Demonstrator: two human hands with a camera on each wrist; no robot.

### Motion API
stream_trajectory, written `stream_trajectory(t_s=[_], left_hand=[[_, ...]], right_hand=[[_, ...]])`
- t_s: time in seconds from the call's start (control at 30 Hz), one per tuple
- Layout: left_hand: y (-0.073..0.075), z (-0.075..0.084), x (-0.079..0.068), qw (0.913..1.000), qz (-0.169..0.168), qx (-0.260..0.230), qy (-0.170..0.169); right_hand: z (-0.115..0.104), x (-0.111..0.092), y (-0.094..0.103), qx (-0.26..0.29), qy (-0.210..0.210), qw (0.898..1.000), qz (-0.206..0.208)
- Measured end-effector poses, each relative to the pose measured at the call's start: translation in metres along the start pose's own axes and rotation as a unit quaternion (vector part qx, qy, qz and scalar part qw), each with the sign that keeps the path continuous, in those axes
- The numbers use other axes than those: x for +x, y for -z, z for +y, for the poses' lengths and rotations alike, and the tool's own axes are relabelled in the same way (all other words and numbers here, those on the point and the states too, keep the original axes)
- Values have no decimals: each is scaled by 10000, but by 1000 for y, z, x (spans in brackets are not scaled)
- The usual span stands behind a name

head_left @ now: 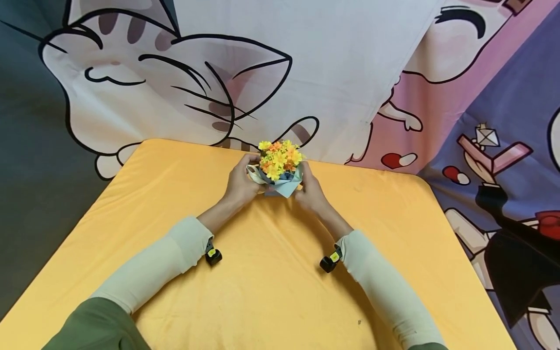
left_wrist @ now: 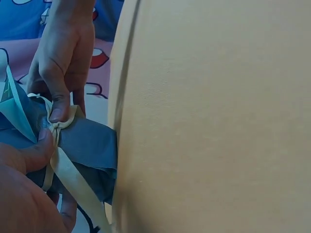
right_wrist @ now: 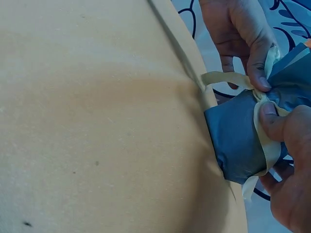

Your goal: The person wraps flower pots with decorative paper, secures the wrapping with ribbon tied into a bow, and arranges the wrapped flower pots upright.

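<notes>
A small bouquet (head_left: pixel 280 163) of yellow and orange flowers, wrapped in blue paper, is between my two hands near the table's far edge. Around the wrap (left_wrist: pixel 90 143) runs a cream ribbon (left_wrist: pixel 73 177), knotted at the front with loose tails. My left hand (head_left: pixel 243 181) grips the bouquet from the left, its thumb against the knot. From the other side my right hand (head_left: pixel 311 187) holds it, the thumb (right_wrist: pixel 272 119) pressing the ribbon beside the knot. In both wrist views the thumbs nearly meet there; the other fingers are partly hidden behind the wrap.
A yellow cloth (head_left: pixel 262 282) covers the table. Behind it hangs a backdrop (head_left: pixel 341 82) printed with cartoon cats, and a purple printed sheet (head_left: pixel 516 112) is at the right. Grey floor (head_left: pixel 30 194) shows at the left. Small black cameras (head_left: pixel 213 256) sit on both wrists.
</notes>
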State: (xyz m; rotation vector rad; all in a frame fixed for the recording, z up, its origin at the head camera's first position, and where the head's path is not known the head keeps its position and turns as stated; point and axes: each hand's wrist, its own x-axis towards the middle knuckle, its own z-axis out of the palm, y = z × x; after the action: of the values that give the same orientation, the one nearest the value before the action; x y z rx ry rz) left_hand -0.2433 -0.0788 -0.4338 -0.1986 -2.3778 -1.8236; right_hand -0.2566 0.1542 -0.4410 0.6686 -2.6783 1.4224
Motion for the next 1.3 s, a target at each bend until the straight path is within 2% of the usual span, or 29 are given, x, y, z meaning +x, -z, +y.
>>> stream_trajectory(t_s=[0.2, 0.43, 0.7, 0.8, 0.93, 1.03, 1.17, 1.23, 1.3], left_hand=[[-1, -5, 1, 9995, -76, 51, 291], [-11, -6, 6, 9963, -266, 134, 806], [-14, -9, 6, 9941, -425, -166, 982], [-12, -11, 3, 9931, -487, -249, 1035], [-7, -13, -3, 9890, -663, -443, 1250], [-2, -12, -9, 9825, -762, -625, 1583], [6, -7, -15, 9695, -858, -962, 2084], [9, -4, -18, 9588, -977, -1270, 2348], [10, -3, -20, 9444, -1151, -1614, 2625]], right_hand=[[-1, 2, 0, -60, -98, 9998, -139], [4, 2, 1, 129, -693, 9973, -198], [4, 3, 4, 192, -914, 9952, -290], [1, 5, 5, -6, -1011, 9941, -386], [-5, 4, 5, -561, -1159, 9902, -535], [-10, 3, 4, -782, -1356, 9861, -564], [-16, -1, 2, -788, -1691, 9811, -515], [-18, -5, 3, -514, -1810, 9803, -606], [-20, -8, 5, 155, -1932, 9774, -848]])
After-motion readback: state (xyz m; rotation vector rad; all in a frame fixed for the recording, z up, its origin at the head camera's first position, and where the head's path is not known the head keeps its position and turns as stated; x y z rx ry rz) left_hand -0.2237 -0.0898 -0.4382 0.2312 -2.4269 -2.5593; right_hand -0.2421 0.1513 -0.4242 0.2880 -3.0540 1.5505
